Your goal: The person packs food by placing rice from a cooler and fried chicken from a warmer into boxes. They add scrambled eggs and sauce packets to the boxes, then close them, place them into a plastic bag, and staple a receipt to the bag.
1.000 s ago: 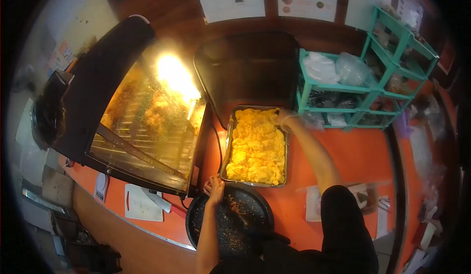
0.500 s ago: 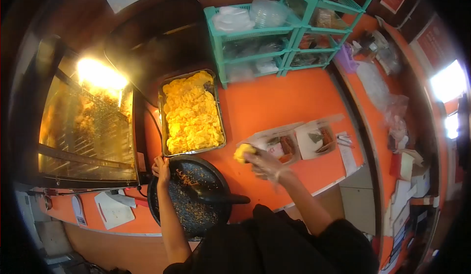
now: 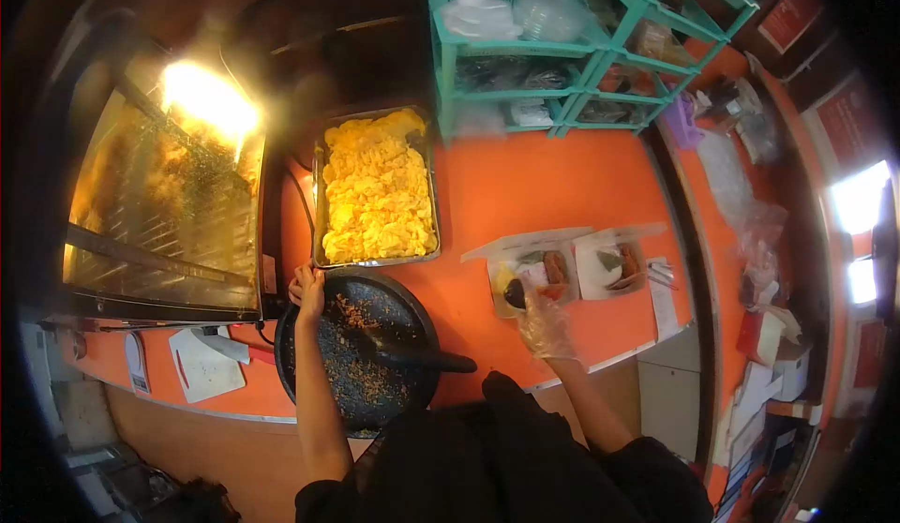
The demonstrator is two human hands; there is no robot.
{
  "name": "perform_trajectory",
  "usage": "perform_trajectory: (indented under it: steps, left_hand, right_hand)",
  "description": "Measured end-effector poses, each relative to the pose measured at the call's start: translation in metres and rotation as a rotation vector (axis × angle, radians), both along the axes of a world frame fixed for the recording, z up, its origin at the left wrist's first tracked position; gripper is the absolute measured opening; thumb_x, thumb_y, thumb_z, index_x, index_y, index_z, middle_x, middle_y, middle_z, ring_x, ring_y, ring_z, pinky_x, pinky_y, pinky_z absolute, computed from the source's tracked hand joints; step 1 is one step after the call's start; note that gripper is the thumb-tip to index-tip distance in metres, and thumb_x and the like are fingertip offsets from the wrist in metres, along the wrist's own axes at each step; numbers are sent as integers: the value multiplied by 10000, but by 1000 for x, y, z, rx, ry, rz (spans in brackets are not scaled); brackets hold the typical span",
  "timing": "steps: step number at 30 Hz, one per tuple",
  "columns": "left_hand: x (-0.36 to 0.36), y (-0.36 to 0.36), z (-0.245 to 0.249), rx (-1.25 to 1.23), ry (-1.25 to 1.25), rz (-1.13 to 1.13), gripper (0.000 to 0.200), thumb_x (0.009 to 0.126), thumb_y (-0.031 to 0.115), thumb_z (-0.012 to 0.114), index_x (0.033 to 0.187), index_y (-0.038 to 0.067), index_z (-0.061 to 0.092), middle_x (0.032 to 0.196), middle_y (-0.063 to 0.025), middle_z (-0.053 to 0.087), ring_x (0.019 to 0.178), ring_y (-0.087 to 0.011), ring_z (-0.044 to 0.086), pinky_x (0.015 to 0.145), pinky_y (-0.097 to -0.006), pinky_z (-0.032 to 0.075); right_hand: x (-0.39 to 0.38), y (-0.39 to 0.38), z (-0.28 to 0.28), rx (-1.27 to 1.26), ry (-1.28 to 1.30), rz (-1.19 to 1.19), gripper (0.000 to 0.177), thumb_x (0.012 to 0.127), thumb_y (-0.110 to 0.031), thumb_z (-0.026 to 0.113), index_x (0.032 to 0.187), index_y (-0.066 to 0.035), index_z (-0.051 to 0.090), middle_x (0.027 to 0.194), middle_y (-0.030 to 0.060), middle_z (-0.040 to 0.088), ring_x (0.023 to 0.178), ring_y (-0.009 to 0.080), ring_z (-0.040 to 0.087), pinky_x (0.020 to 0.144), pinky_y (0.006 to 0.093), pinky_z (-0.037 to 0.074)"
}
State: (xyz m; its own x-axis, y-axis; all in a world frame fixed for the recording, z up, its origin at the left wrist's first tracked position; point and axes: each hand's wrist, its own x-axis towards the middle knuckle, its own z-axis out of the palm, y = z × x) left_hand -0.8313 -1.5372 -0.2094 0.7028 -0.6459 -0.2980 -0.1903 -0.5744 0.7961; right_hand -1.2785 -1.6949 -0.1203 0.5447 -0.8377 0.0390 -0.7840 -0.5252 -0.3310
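Observation:
My left hand [image 3: 307,291] has its fingers closed over the rim of a large dark mortar [image 3: 422,321] with reddish-brown crumbs inside. A dark pestle [image 3: 431,362] lies across it. In a clear plastic glove, my right hand [image 3: 546,324] is at the left paper food box [image 3: 497,300], its fingertips closed on a piece of yellow egg with a dark underside [image 3: 514,291]. That box also contains something white and a browned piece of food. Beside it stands a second open box [image 3: 592,277], with green and brown food in it. Behind the mortar sits a metal tray [image 3: 434,246] heaped with yellow scrambled egg [image 3: 375,190].
A lit glass warming cabinet [image 3: 169,195] stands at the left. Teal shelves [image 3: 525,50] with plastic containers rise at the back. A white cutting board [image 3: 206,368] and knife [image 3: 220,343] lie at the front left. Paper [image 3: 666,298] lies right of the boxes.
My right hand has moved right, bringing the egg piece from beside the boxes to the left box. My left hand stays on the mortar rim. The camera view has shifted slightly.

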Motion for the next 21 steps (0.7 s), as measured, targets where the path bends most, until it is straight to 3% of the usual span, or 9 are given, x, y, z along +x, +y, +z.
perform_trajectory:
  steps: [4,5,7,11,14,17,18,20,21]
  left_hand:
    - [-5,0,13,43,-42,-39,475,999,284,453,1416,70,376,1390,-120,331,1307,-297,325,1094,-424,243]
    - [-7,-1,9,-2,-66,-7,442,992,299,434,1354,47,412,1324,-122,341,1232,-313,362,1078,-445,259]
    - [-7,-1,7,-46,-21,-15,437,993,292,433,1353,45,408,1329,-126,341,1244,-317,350,1080,-446,255]
    - [-10,-1,13,-2,-80,-15,429,990,267,441,1353,41,401,1339,-146,341,1265,-329,325,1087,-445,240]
    - [-8,1,3,-57,-50,-20,428,985,249,444,1356,40,400,1346,-166,339,1276,-347,310,1093,-451,220]
    - [-16,0,-7,46,-273,30,430,968,242,456,1362,74,415,1387,-156,344,1281,-393,264,1099,-530,132]
    - [-17,-1,-3,89,-306,22,429,966,244,456,1361,80,419,1396,-157,343,1281,-400,254,1099,-543,112]
    - [-15,0,-8,32,-235,37,429,971,252,450,1364,83,416,1409,-157,336,1284,-403,245,1101,-550,89]
    - [-19,-2,4,138,-310,8,431,977,256,449,1367,76,413,1412,-157,334,1286,-399,246,1104,-541,99]
  right_hand:
    - [6,-27,-7,151,-119,17,605,897,-222,557,1453,-70,374,872,242,660,745,410,636,665,506,499]
    - [9,-33,-23,223,117,95,540,925,-238,509,1422,-49,415,877,242,665,775,405,653,684,493,507]
    - [19,-33,-34,324,209,0,534,935,-264,499,1415,-45,421,914,247,669,832,411,657,724,491,505]
    - [38,-42,57,499,103,-150,549,951,-314,488,1417,-33,412,1015,267,662,954,432,646,813,500,496]
    - [53,-74,108,486,-109,-50,559,953,-325,490,1422,-35,403,1047,271,655,982,430,640,838,500,493]
    - [125,-155,87,295,-454,389,568,954,-336,493,1427,-36,394,1078,275,648,1010,429,634,864,499,489]
    - [166,-175,82,253,-447,413,572,955,-339,494,1429,-37,392,1089,276,646,1019,429,632,872,499,488]
    - [248,-193,101,286,-189,238,573,959,-323,485,1447,-47,366,1140,269,635,1042,413,632,884,479,498]
    - [283,-193,119,329,-8,134,574,962,-303,476,1463,-57,343,1179,259,626,1056,398,633,888,459,509]
